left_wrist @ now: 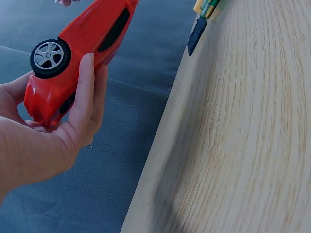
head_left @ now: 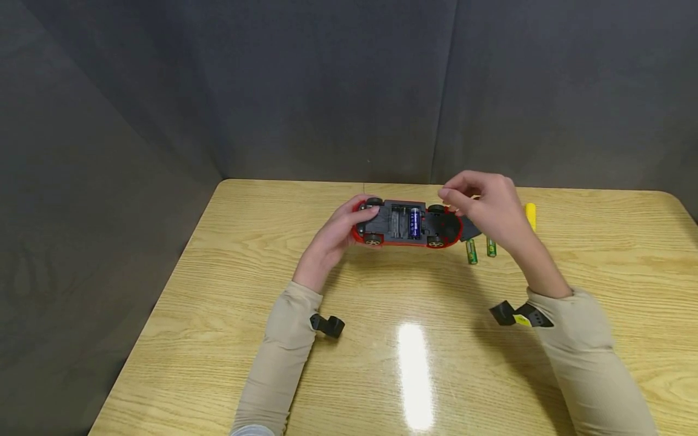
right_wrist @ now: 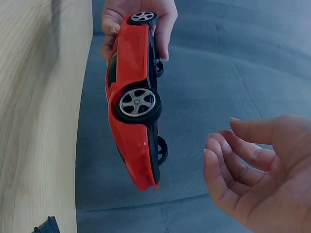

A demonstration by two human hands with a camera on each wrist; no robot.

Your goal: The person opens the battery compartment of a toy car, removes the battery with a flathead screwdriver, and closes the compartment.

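My left hand (head_left: pixel 332 239) grips one end of a red toy car (left_wrist: pixel 80 58), thumb over its dark underside and fingers along the body. The car is held upside down above the table, its battery compartment (head_left: pixel 400 221) uncovered. A purple battery (head_left: pixel 415 223) sits at the compartment's right side, with bare slots left of it. Near the car's other end is my right hand (right_wrist: pixel 257 167), fingers loosely bent and thumb apart, holding nothing. Beyond that end lies a flat black piece (head_left: pixel 470 230), partly hidden by the right hand in the head view.
Two green batteries (head_left: pixel 471 252) lie on the wooden table (head_left: pixel 229 303) below the right hand. A yellow rod-shaped thing (head_left: pixel 531 216) lies behind the right wrist, partly covered. Dark cloth (head_left: pixel 327 91) hangs behind the table's far edge and along the left.
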